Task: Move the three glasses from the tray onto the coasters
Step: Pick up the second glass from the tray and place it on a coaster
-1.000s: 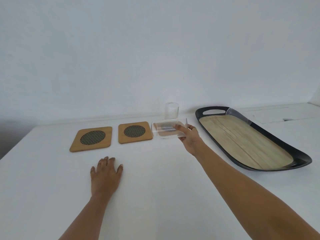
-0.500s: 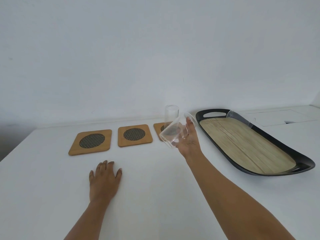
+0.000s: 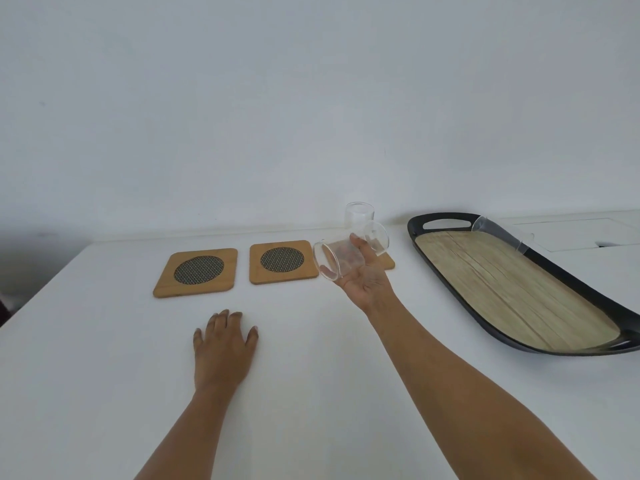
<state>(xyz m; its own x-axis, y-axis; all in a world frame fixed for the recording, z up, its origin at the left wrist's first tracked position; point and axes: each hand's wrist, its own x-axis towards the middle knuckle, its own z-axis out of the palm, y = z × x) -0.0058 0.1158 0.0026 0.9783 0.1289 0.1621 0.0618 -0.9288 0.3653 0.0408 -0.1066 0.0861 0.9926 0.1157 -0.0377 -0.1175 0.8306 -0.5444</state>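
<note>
The right hand (image 3: 363, 277) is raised off the white table (image 3: 311, 393), palm turned up, fingers wrapped about a clear, wide glass tumbler (image 3: 349, 254). The tumbler lies on its side in the grip, mouth facing left toward the coasters, base toward the tray. One second ago the same glass lay low over the right-hand coaster with the hand on top of it; half a second ago it was lifted and tilted; it is now clear of the table and rolled further, with the palm more open to view.

The rightmost square bamboo coaster (image 3: 388, 263) is mostly hidden behind hand and glass; only its right corner shows. A second clear glass, tall and narrow (image 3: 360, 213), stands upright behind it, unmoved across all frames; whether it touches the coaster cannot be told.

The middle bamboo coaster with round mesh inset (image 3: 283, 261) and the left one of like make (image 3: 197, 271) lie bare, positions unchanged.

The left hand (image 3: 225, 344) rests flat on the table, palm down, fingers slightly spread, holding nothing, as before.

The oval black tray with wood-grain floor (image 3: 588, 296) sits at the right. A third clear glass (image 3: 498, 233) lies on its side across the tray's far rim, unchanged.
</note>
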